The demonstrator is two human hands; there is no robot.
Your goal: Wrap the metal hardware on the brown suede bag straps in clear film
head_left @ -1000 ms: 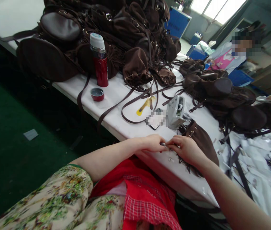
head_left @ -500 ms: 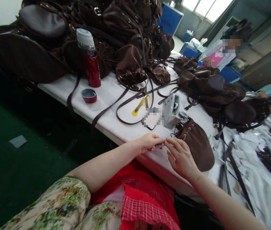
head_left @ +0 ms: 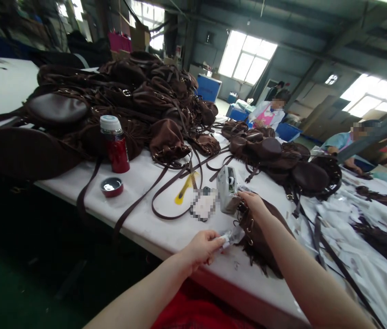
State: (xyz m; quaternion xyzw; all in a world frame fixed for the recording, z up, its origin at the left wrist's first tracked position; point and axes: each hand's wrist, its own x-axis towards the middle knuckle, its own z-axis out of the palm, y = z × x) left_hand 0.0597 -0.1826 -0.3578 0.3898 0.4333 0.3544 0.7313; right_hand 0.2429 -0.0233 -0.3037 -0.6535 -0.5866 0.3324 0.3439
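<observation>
My left hand (head_left: 204,249) pinches a small crumpled piece of clear plastic (head_left: 227,238) above the table's front edge. Farther right, my right hand (head_left: 252,203) reaches to the right side of a grey-white box-like device (head_left: 228,189); its fingertips are partly hidden, so what they grip is unclear. Under my right forearm lies a brown drawstring bag (head_left: 265,237) with metal eyelets and fringe. A phone (head_left: 204,205) lies left of the device, beside a yellow comb-like tool (head_left: 184,189).
Brown bags (head_left: 138,87) are piled at the back left. A red flask (head_left: 116,146) and its cup (head_left: 112,187) stand near the front edge. More bags (head_left: 275,155) and white wrapping (head_left: 361,242) lie to the right. Two people are at the back right.
The view has tilted up. My hands have parted: the right has moved forward to the device, while the left now shows clear plastic in its fingers.
</observation>
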